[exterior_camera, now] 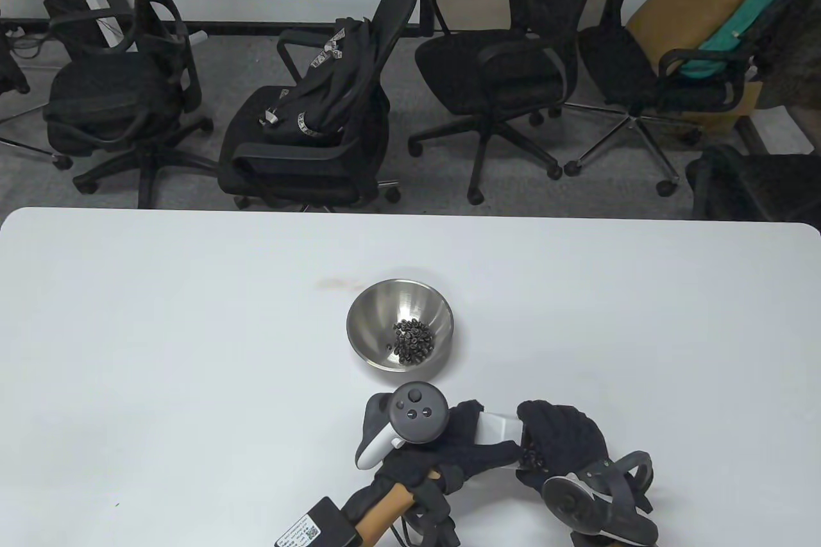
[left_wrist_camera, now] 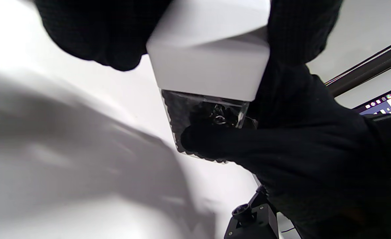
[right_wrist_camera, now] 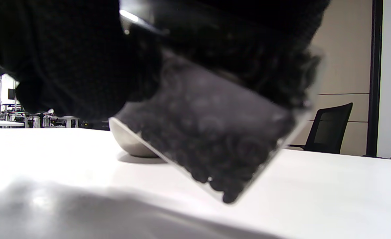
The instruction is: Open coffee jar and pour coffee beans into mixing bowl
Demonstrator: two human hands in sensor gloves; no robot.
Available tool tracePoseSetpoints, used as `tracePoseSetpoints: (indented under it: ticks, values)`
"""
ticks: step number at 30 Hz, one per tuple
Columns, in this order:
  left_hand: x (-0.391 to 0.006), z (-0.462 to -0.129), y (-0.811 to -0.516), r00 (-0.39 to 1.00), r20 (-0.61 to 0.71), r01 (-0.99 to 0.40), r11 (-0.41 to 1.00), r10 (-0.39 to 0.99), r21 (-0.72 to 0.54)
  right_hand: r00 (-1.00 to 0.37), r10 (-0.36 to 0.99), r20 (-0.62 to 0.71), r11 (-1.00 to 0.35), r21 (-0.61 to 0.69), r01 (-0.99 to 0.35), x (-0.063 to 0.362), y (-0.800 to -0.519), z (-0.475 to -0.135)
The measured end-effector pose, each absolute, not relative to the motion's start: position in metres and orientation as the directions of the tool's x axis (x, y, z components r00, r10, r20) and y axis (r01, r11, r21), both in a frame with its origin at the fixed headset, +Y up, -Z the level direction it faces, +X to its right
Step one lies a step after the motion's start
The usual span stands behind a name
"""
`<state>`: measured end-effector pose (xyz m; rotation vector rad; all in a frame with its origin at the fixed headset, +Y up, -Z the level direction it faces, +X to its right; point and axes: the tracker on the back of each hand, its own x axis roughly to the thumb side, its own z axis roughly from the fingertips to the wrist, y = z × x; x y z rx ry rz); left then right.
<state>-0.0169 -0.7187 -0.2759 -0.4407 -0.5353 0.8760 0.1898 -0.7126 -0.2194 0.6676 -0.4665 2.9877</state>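
- Your white table [exterior_camera: 192, 329] fronts a carpeted office with four black office chairs behind it; the second chair from the left [exterior_camera: 308, 124] carries a dark backpack [exterior_camera: 327, 85], and the rightmost holds a brown cushion and something teal.
- Your left hand [exterior_camera: 449, 451] reaches across from the left, and its fingers curl onto the white lid [exterior_camera: 499, 427] of the coffee jar. The left wrist view shows the lid [left_wrist_camera: 212, 63] seated on the clear body.
- One steel mixing bowl [exterior_camera: 399, 332] stands mid-table, just beyond both hands, with a small heap of coffee beans [exterior_camera: 414, 342] at its bottom, too many to count.
- Your right hand [exterior_camera: 564, 441] wraps the single coffee jar [right_wrist_camera: 215, 146] around its body. The jar is tilted, its low corner close to the table, and whether it touches is unclear. It looks well filled with beans.
- Count: two hands, one jar, one lid, one bowl.
- Risk: the jar is tipped while you work the lid, and it sits short of the bowl. I judge that if the lid frees abruptly, beans will scatter over the table.
- Risk: the bowl is light and round-bottomed; a knock from the jar or a hand could rock or slide it.
- Risk: a full jar tipped fast may overshoot the rim.
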Motion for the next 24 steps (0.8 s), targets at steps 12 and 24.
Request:
tracePoseSetpoints:
  ticks: [12, 24]
  values:
    - [-0.013, -0.273, -0.709, 0.527, 0.467, -0.492, 0.703, 0.71, -0.513, -0.896, -0.007, 0.444, -0.955, -0.268, -0.125, 0.19, -0.713, -0.219]
    - [-0.004, -0.256, -0.697, 0.529, 0.788, -0.278, 0.942, 0.314, -0.188, -0.883, 0.019, 0.468, -0.958, -0.243, -0.15, 0.192, -0.714, -0.22]
